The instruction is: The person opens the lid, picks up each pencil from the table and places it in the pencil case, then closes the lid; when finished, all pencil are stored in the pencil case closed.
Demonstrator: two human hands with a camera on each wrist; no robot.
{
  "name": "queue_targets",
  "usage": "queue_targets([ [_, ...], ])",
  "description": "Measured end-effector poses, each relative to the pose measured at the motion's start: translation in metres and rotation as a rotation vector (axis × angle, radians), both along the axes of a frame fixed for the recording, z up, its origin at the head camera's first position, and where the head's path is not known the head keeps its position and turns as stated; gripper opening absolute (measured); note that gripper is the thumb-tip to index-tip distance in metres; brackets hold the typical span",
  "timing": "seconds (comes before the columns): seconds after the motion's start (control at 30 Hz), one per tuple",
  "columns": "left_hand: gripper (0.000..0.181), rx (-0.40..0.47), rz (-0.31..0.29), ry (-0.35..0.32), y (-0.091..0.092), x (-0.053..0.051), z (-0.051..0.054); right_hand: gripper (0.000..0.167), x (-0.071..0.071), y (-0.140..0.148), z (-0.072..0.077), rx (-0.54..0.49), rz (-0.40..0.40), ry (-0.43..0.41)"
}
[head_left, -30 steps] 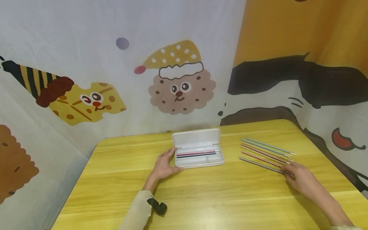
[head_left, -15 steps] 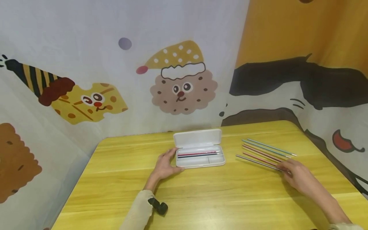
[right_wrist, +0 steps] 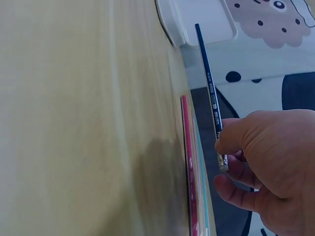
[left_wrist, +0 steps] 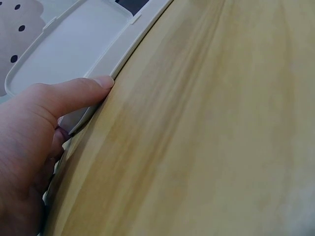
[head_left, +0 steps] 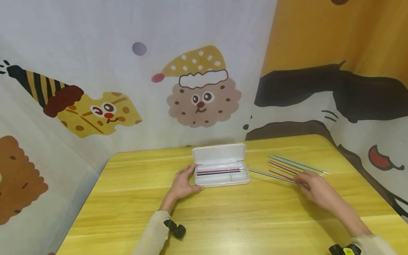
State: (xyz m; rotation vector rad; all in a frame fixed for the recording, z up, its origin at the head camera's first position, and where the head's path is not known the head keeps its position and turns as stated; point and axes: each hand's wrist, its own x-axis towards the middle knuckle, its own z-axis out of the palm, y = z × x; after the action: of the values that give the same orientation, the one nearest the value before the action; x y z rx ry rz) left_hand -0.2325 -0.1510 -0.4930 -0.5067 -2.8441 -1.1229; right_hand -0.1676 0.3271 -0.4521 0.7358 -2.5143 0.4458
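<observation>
An open white pencil case [head_left: 221, 184] lies near the table's far edge, lid raised at the back. Inside it are a red pencil [head_left: 216, 170] and a dark pencil [head_left: 213, 173]. My left hand [head_left: 182, 184] holds the case's left end, thumb on the front edge; its other fingers are partly hidden in the left wrist view. My right hand [head_left: 318, 189] pinches another dark pencil [right_wrist: 210, 88] near its eraser end, off the table, its far tip pointing toward the case. Close behind that hand lie several red and teal pencils [head_left: 298, 163], partly covered by it.
The yellow wood-grain table [head_left: 223, 219] reaches back to a cloth wall hanging [head_left: 95, 53] printed with cartoon food. A small black device [head_left: 175, 228] sits at the left wrist, and another [head_left: 344, 249] at the right wrist.
My right hand has lifted the dark pencil and carried it left, toward the case. The left hand and the case have stayed in place.
</observation>
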Motion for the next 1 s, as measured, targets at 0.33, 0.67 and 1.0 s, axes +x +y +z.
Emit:
queue_targets([
  [0.33, 0.091, -0.005, -0.006, -0.003, 0.001, 0.003, -0.002, 0.035, -0.018, -0.02, 0.016, 0.011, 0.095, 0.038],
  [0.67, 0.091, 0.006, -0.006, 0.018, -0.001, 0.001, -0.002, 0.035, -0.038, -0.044, 0.025, 0.005, 0.188, 0.03],
  [1.0, 0.09, 0.003, 0.0, 0.028, 0.0, 0.0, 0.0, 0.027, -0.048, -0.064, 0.032, 0.024, 0.222, 0.021],
])
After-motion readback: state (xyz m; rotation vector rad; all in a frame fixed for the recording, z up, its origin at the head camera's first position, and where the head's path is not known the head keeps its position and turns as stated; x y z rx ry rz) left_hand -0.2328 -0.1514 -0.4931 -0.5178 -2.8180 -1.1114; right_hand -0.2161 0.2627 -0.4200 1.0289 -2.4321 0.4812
